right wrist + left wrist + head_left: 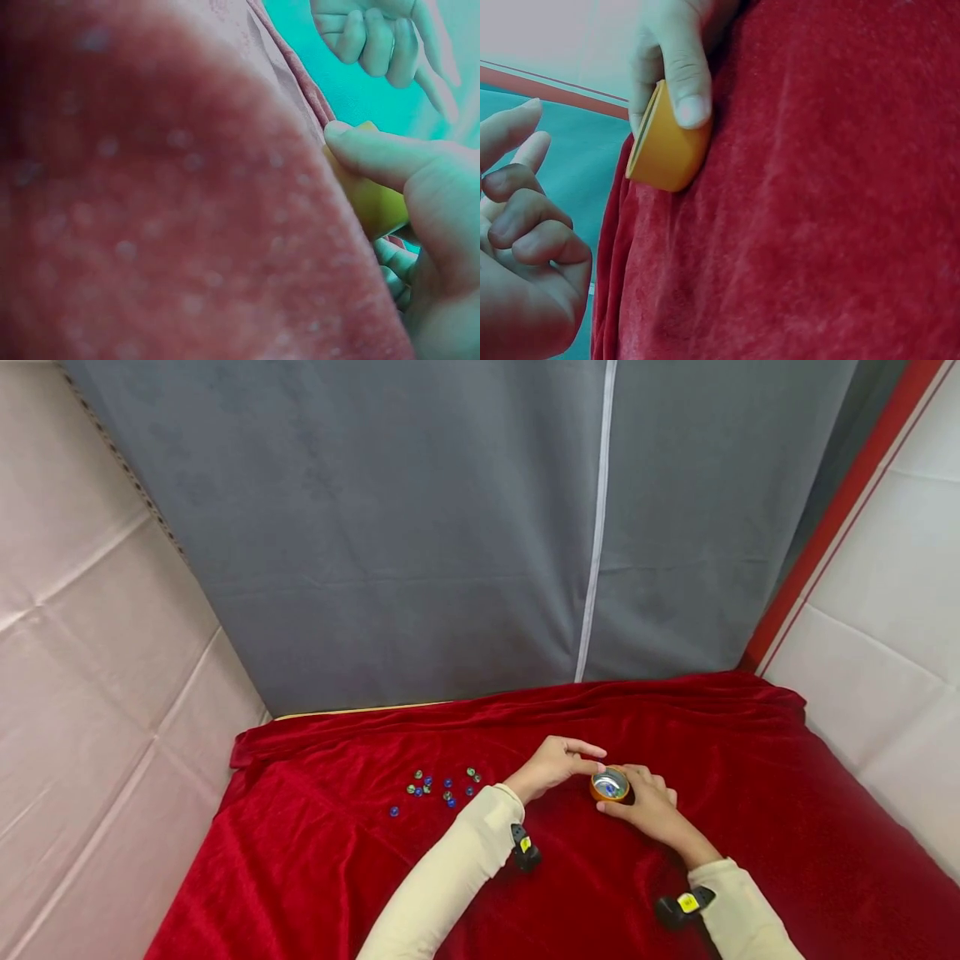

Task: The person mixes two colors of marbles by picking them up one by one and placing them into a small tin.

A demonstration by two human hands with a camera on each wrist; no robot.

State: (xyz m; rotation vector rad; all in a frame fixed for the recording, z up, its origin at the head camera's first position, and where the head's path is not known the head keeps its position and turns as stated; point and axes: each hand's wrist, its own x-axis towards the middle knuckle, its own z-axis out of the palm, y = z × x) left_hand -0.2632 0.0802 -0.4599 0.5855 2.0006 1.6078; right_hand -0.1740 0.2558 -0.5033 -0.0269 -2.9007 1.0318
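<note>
A small orange cup (597,794) with a silvery inside stands on the red cloth, with blue and greenish marbles (611,791) in it. My right hand (651,804) holds the cup from its right side, thumb on the near wall and fingers round the far one. In the left wrist view that thumb presses the cup's yellow-looking wall (662,160). Over the cup's left rim is my left hand (549,767), index finger and thumb apart and extended. Its other fingers are curled in, as the right wrist view shows, and I see nothing held in it.
Several blue and green glass marbles (427,781) lie scattered on the red velvet cloth (300,860), left of my left hand. A grey curtain (450,527) hangs behind the table. Pale fabric walls (97,652) stand at both sides.
</note>
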